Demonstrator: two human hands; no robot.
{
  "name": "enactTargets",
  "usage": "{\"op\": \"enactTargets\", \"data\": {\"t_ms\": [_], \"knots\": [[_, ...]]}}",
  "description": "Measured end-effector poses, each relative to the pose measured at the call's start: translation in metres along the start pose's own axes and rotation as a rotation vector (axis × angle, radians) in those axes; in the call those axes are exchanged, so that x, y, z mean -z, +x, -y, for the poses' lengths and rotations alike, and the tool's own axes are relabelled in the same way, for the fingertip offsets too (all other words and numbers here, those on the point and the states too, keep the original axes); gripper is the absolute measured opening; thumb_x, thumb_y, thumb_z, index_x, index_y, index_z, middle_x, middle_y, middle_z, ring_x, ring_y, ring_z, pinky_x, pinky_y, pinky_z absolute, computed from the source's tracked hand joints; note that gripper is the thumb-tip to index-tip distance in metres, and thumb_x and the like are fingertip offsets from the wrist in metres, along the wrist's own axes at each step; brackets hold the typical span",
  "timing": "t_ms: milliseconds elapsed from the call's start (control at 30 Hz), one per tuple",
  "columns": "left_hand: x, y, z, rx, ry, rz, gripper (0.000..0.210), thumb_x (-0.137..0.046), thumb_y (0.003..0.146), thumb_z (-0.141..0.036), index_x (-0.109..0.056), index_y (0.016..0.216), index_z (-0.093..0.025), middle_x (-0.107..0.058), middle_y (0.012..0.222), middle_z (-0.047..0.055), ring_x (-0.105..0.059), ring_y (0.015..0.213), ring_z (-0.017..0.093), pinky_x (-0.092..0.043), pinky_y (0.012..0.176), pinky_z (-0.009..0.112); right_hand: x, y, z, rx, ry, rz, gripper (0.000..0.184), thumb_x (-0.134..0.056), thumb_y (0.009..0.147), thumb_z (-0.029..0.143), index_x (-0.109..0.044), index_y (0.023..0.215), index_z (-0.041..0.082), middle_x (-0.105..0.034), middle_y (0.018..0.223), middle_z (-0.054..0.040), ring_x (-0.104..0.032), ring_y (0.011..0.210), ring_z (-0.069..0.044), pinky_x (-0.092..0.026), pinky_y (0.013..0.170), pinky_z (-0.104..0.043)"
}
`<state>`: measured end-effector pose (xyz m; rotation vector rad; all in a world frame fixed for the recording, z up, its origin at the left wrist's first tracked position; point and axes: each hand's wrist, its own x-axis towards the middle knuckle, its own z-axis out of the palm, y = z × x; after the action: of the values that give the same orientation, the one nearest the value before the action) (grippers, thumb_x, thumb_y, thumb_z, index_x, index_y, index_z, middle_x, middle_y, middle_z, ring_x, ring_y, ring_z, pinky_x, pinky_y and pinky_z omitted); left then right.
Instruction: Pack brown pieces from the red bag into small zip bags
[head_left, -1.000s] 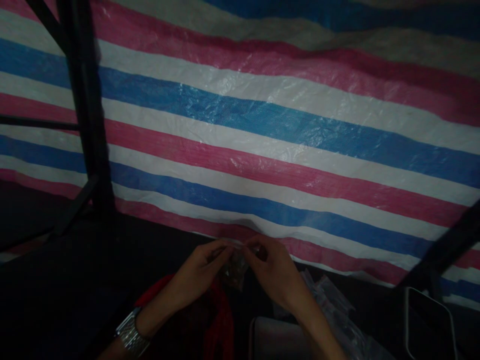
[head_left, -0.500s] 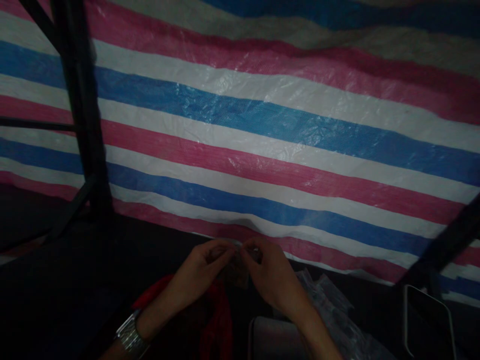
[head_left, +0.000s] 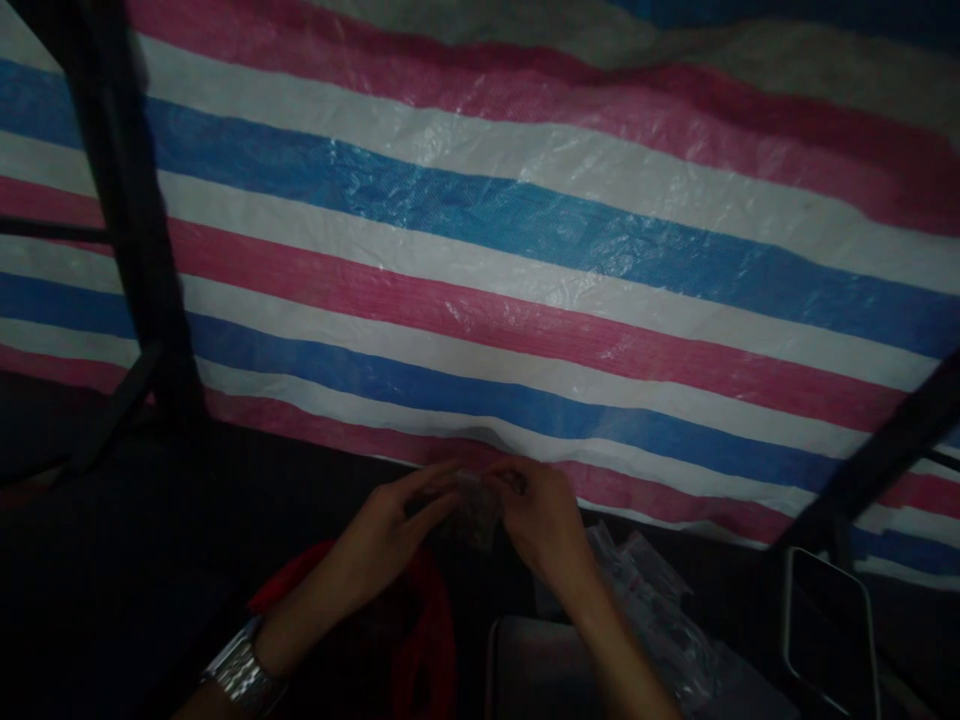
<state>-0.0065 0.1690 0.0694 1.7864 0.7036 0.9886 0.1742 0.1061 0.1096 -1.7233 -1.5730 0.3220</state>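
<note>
In the head view, a small clear plastic bag [head_left: 477, 522] hangs between my two hands, low in the middle. What lies inside it is too dark to make out. My right hand [head_left: 546, 525] pinches its upper right edge between thumb and forefinger. At the upper left edge is my left hand [head_left: 397, 525], thumb and fingers curved around the bag's corner, the grip looser and partly in shadow. A metal-banded watch [head_left: 244, 668] is on my left wrist. Below my left forearm stands a red round-rimmed container [head_left: 435, 630], its inside dark.
Several clear plastic bags [head_left: 660, 615] lie in a heap right of my right forearm. Beyond them is a phone-like device [head_left: 831, 630] with a pale edge. A dark flat case [head_left: 536, 660] sits nearer me. Striped plastic sheeting [head_left: 525, 310] hangs behind, between dark frame posts [head_left: 139, 230].
My left thumb and fingers have spread a little at the bag's edge. The right hand keeps its pinch. The camera view has shifted slightly, moving the surroundings left and up.
</note>
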Motion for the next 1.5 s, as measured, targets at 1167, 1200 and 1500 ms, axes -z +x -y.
{"op": "enactTargets", "data": {"t_ms": [1167,1200,1500], "knots": [[-0.008,-0.008,-0.006,-0.335,0.199,0.049,0.017,-0.077,0.092,-0.022,-0.081,0.101,-0.037,-0.078,0.110,-0.002,-0.067,0.114,0.021,-0.053,0.106,0.036,0.016,-0.008,-0.014,-0.092,0.329,0.373,0.017,-0.060,0.098,0.037,-0.064,0.101,0.021,-0.065,0.066,0.0043,-0.061,0.057,-0.014,-0.044,0.056,-0.025],[-0.006,-0.006,-0.005,-0.310,0.190,0.025,0.017,-0.074,0.094,-0.022,-0.080,0.103,-0.035,-0.078,0.108,-0.001,-0.069,0.110,0.021,-0.055,0.103,0.036,0.018,-0.008,-0.012,-0.075,0.326,0.349,0.020,-0.058,0.100,0.039,-0.064,0.097,0.020,-0.066,0.069,0.0027,-0.062,0.060,-0.014,-0.045,0.058,-0.026],[-0.003,-0.007,0.008,-0.216,0.182,-0.083,0.049,-0.071,0.090,-0.029,-0.067,0.138,-0.037,-0.073,0.137,0.003,-0.067,0.126,0.026,-0.054,0.110,0.045,0.011,-0.010,0.008,-0.037,0.321,0.240,0.018,-0.063,0.094,0.027,-0.074,0.084,0.017,-0.077,0.079,-0.0044,-0.070,0.073,-0.019,-0.049,0.065,-0.028]]}}
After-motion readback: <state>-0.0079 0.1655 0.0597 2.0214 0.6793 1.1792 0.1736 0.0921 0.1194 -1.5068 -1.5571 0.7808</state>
